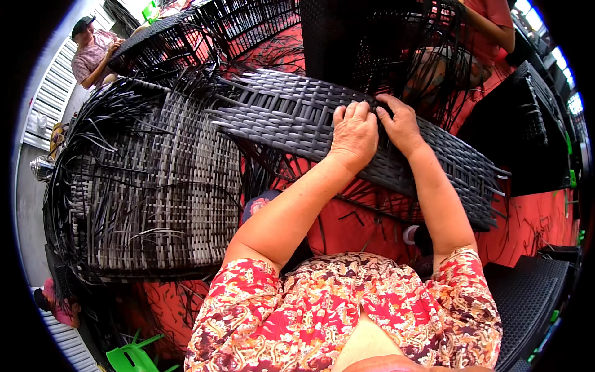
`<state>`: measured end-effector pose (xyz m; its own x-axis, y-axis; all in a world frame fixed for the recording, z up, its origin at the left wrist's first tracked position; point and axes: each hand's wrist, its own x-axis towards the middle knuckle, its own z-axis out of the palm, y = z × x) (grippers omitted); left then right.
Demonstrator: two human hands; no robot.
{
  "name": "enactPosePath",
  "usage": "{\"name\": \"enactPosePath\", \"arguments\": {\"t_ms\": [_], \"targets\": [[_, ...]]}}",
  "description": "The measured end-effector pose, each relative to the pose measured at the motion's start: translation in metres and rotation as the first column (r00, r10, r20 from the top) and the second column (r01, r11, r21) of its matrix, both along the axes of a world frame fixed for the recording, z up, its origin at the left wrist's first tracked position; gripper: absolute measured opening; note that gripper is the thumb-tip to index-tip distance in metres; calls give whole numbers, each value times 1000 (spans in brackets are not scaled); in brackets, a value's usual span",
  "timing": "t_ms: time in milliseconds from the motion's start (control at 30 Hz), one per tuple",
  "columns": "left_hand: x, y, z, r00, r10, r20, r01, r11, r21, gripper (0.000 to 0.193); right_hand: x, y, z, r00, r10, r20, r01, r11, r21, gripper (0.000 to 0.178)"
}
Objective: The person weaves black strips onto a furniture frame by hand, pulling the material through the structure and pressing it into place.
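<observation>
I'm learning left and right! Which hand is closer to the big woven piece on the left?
Left. The left hand touches the long woven strip, right of the big woven piece; the right hand touches it too, but farther right.

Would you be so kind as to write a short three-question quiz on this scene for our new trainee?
1. True or false: the left hand and the right hand are close together at the grey woven panel.
2. Multiple choice: what colour is the floor? (a) green (b) white (c) red
3. Fill in the blank: the larger woven piece is to the person's ____ of both hands.

Key: 1. True. 2. (c) red. 3. left.
</observation>
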<state>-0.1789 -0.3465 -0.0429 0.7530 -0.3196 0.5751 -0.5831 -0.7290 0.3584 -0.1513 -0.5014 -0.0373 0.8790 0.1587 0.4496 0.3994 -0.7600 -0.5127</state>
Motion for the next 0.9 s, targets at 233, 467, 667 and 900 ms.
{"name": "enactPosePath", "arguments": {"t_ms": [233, 467, 667, 900], "targets": [[-13, 1, -1, 993, -104, 60, 107, 994, -35, 19, 39, 65, 49, 980, 169, -106, -187, 964, -192, 36], [-14, -6, 9, 947, -298, -117, 210, 855, -474, 33, 87, 201, 38, 897, 89, -432, -294, 852, -434, 73], [-19, 3, -6, 881, -422, -214, 241, 789, -565, 37, 107, 246, 13, 929, 44, -366, -219, 865, -451, 83], [-18, -4, 3, 619, -769, -162, 502, 545, -671, 34, 121, 231, -1, 963, 85, -255, -179, 912, -370, 71]]}}
